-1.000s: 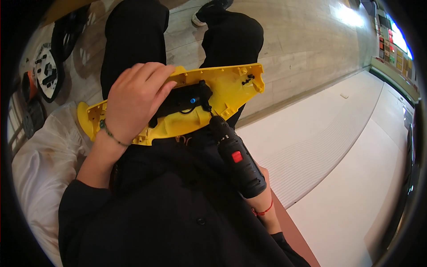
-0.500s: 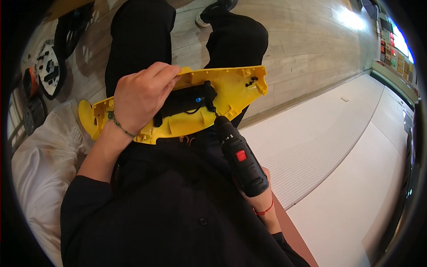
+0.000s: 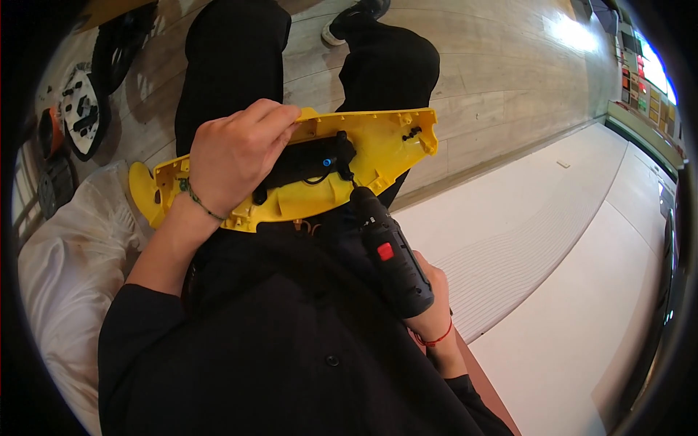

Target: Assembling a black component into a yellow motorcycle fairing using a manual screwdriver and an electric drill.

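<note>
A yellow plastic shell point(image 3: 309, 202) lies across my lap, its hollow ribbed side facing up. Inside it sits a black part point(image 3: 294, 161) with a small blue fitting point(image 3: 326, 163). My left hand point(image 3: 236, 149) reaches over the shell, its fingertips closed on the far rim. In my right hand point(image 3: 435, 291) is a black cordless drill point(image 3: 392, 254) with a red switch on top; the fingers round its handle are mostly hidden. The bit points into the shell beside the black part's right end. Several small black screws point(image 3: 412, 134) lie at the shell's right end.
White fabric point(image 3: 73, 254) is bunched at my left. Beyond it on the floor are a white-and-black oval part point(image 3: 81, 112) and an orange-and-black piece point(image 3: 49, 134). A long white panel point(image 3: 523, 218) stretches along my right, beside the wood-plank floor point(image 3: 502, 80).
The drill's rear end has swung slightly left, and more of my right hand shows behind it. The bit stays at nearly the same spot. My left hand keeps its hold.
</note>
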Tool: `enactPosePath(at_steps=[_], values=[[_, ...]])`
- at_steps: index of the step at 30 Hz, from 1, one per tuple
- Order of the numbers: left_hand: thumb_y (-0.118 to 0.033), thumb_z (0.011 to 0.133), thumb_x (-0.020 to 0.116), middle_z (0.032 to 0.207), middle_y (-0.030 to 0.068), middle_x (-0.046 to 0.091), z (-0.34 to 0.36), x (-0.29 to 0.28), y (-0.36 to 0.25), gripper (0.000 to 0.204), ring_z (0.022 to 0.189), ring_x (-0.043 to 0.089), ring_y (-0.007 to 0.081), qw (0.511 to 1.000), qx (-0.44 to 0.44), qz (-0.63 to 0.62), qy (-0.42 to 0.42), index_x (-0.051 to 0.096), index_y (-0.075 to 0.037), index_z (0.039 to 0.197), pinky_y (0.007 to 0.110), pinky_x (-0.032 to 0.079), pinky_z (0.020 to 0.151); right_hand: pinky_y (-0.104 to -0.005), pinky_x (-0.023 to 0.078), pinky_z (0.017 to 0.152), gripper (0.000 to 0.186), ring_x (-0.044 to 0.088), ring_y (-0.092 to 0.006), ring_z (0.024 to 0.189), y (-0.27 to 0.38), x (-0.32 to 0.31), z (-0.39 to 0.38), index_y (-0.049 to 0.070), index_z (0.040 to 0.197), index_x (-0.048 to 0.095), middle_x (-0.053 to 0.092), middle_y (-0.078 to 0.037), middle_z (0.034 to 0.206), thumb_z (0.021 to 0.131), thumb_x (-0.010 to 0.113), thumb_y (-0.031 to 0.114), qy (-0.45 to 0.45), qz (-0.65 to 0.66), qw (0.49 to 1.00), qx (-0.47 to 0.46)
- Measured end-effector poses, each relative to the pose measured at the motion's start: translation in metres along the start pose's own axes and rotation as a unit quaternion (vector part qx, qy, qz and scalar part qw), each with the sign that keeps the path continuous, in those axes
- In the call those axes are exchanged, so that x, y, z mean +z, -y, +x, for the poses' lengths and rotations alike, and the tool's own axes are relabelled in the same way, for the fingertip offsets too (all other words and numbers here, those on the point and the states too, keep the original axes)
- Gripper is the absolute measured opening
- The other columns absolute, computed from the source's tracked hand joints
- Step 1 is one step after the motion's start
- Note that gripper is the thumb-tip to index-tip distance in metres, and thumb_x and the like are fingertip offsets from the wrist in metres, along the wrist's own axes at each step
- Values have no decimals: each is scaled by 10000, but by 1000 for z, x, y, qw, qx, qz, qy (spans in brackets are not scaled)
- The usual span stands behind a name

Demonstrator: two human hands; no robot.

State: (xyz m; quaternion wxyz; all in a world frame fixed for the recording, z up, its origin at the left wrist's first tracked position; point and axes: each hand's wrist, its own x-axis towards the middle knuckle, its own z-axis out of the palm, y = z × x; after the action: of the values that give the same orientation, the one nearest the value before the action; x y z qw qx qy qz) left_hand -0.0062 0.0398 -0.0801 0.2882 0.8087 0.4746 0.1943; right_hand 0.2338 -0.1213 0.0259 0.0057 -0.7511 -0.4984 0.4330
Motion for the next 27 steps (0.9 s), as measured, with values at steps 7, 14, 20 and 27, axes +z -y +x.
enactPosePath(at_steps=[7, 14, 20, 27], values=[[-75, 804, 646, 900, 42, 655, 0, 0, -1, 176, 701, 656, 225, 1000, 8, 1, -10, 650, -88, 980, 293, 517, 600, -405, 475, 588, 213, 610, -359, 652, 13, -3, 4, 34, 871, 573, 603, -176, 671, 775, 645, 210, 2, -22, 1000, -1], [-71, 797, 650, 901, 39, 653, -2, 2, 0, 179, 699, 655, 223, 1000, 6, 12, -11, 648, -88, 975, 292, 517, 600, -350, 479, 611, 213, 610, -366, 650, 15, -6, 8, 23, 908, 588, 620, -176, 701, 724, 664, 100, 14, -52, 999, 0], [-74, 800, 649, 905, 32, 653, -2, 3, -1, 178, 697, 654, 220, 1000, 13, 12, -19, 649, -94, 977, 290, 517, 601, -349, 482, 605, 201, 611, -362, 641, 5, -4, 7, 19, 888, 583, 621, -170, 694, 727, 663, 107, 13, -32, 999, -23], [-76, 791, 653, 896, 21, 650, -1, 0, -3, 184, 688, 652, 211, 999, 27, 26, -26, 648, -103, 973, 289, 515, 592, -374, 484, 595, 240, 632, -346, 656, 20, -4, 9, 24, 945, 581, 629, -168, 698, 764, 635, 172, 13, -135, 990, -31]])
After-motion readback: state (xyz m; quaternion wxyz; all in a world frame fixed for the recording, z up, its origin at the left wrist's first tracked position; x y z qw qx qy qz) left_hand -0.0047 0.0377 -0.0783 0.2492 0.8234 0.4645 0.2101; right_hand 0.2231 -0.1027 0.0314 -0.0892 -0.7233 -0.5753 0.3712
